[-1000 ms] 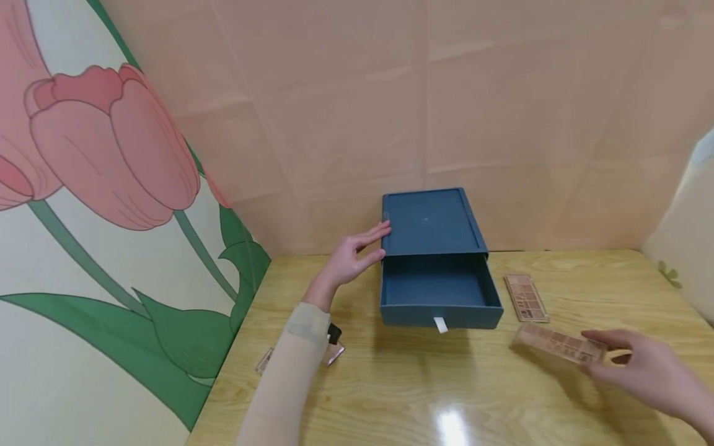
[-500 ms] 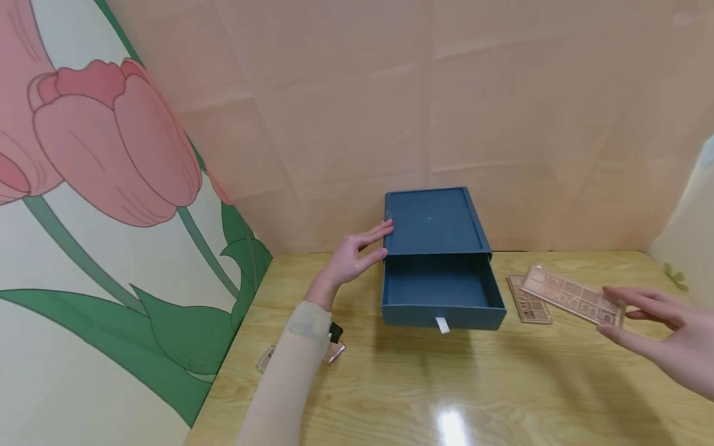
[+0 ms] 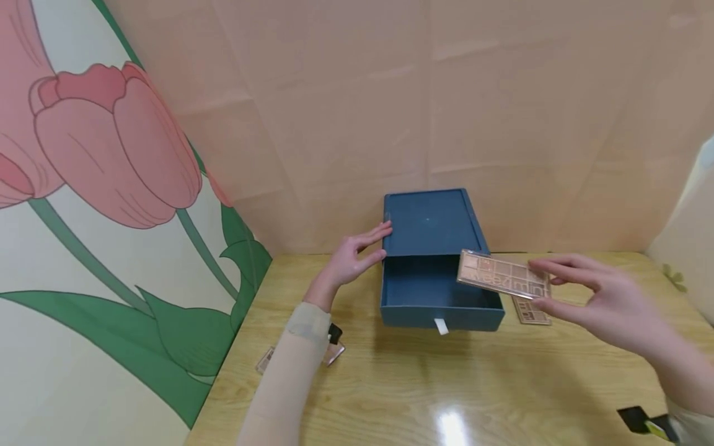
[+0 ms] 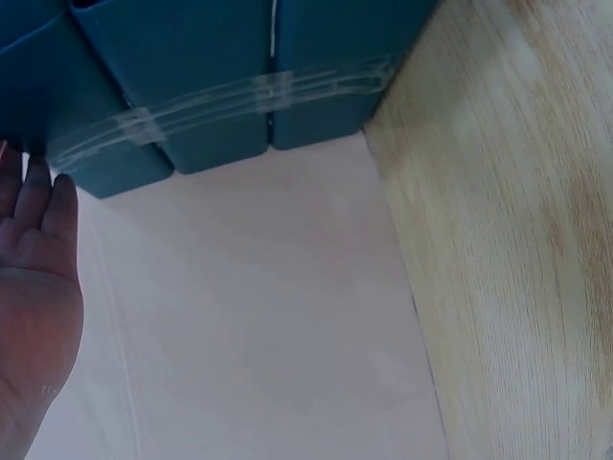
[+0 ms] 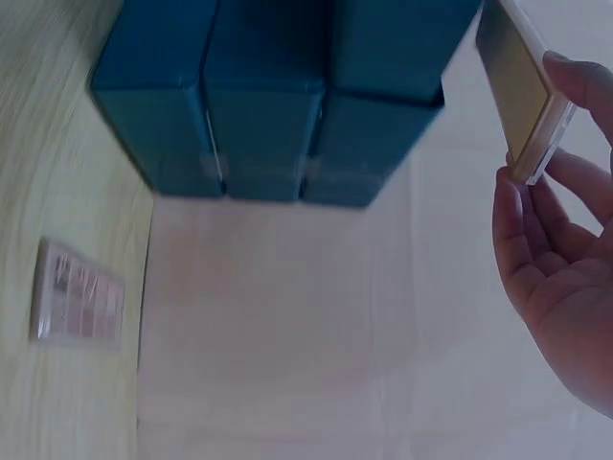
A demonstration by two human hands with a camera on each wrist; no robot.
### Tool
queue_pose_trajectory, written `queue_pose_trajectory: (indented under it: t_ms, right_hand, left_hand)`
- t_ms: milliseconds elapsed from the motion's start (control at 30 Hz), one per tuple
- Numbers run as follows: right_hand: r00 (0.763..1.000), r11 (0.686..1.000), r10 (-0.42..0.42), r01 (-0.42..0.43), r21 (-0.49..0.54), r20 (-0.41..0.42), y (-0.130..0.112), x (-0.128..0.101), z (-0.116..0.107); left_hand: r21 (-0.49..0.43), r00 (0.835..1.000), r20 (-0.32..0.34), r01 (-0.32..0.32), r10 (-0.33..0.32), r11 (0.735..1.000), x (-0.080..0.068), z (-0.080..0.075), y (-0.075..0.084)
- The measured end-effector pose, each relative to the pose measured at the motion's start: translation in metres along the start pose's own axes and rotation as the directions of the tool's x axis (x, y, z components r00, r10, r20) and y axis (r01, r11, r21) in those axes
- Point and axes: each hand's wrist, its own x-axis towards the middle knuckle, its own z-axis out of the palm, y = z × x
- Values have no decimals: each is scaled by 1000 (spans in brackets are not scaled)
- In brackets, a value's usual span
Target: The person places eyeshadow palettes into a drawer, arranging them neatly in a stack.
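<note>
A dark blue drawer box [image 3: 432, 220] stands against the back wall, its top drawer [image 3: 413, 316] pulled out and showing a bare inside. My left hand [image 3: 347, 257] touches the box's left side with extended fingers; in the left wrist view the same hand [image 4: 36, 297] lies at the frame's edge. Between thumb and fingers, my right hand [image 3: 605, 303] pinches one end of a flat eyeshadow palette [image 3: 502, 274]. That palette is tilted, its free end over the drawer's right part. A second palette [image 3: 532, 311] lies on the table below it, partly covered.
Left of the box, two palette-like pieces [image 3: 334, 354] lie partly behind the left forearm. The wrist views show several drawer sections [image 5: 263, 115] stacked in the box. A white pull tab [image 3: 441, 326] hangs from the drawer front. The table [image 3: 390, 402] is wood-grained.
My right hand has lifted the palette from low on the right, then carried it left to the drawer's right edge. My left hand has kept its place on the box.
</note>
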Motion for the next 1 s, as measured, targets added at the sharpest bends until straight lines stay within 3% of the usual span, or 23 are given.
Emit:
queue_pose_trajectory:
  t_ms: [200,533,767,1000]
  right_hand:
    - [986,989,-148,146,26,80,-15,30,19]
    - [944,964,-261,246,98,201,-36,59,46]
    - [926,957,-288,284,55,245,-40,66,54]
    - [913,961,-256,277,-21,319,-44,69,54]
  left_hand:
    - [-6,1000,2,-2,2,1000,1,0,-1]
    - [18,1000,0,12,-12,1000,2,3,1]
    - [4,1000,-7,5,-5,1000,1,2,0]
    - [7,1000,-7,4,-4,1000,0,1,-1]
